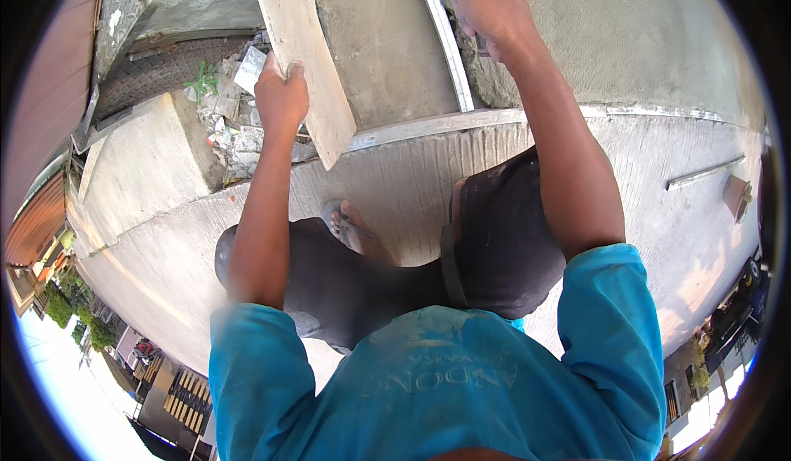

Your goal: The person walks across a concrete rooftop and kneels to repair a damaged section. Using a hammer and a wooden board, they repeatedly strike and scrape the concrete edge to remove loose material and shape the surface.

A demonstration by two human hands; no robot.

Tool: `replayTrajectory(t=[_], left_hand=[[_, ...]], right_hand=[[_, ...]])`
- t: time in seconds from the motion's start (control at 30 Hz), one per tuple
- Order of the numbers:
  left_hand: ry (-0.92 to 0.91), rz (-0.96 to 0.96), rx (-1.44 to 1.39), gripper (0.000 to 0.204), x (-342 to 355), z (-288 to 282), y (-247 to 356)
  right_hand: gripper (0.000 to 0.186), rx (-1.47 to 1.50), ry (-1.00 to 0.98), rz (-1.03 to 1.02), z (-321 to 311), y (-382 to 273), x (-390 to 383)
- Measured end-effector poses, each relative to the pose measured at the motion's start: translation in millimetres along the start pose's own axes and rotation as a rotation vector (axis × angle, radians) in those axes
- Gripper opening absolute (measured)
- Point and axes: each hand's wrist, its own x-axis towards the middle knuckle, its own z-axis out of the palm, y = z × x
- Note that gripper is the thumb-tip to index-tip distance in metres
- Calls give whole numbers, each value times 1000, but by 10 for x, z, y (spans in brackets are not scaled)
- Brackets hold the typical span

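Observation:
My left hand [280, 90] grips the edge of a pale wooden board [317, 111] that slants down from the top edge, its lower end over the raised concrete edge. My right hand [490, 8], high at the top right, has its fingers curled round something dark that I cannot make out, beside rough, freshly plastered grey concrete [626, 41]. A thin white strip [441, 41] runs between the two hands, along the right side of a smoother grey concrete patch [375, 65].
Rubble [239, 135] and a small green plant [200, 82] lie left of the board, by a concrete block [140, 160]. My sandalled feet [350, 222] are on grooved concrete [395, 189]. A loose bar [704, 173] and a small brownish object [737, 197] lie at right.

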Motion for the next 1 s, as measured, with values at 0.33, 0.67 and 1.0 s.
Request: replayTrajectory(t=[0.33,0.67,1.0], left_hand=[[-167,35,-1022,53,-173,-405,267],[-506,67,-748,58,-228,-193,262],[232,1053,608,44,-807,-1274,1779]], right_hand=[[45,132,-56,7,-319,73,166],[65,434,-46,112,-422,4,239],[56,27,-249,-305,-536,-114,99]])
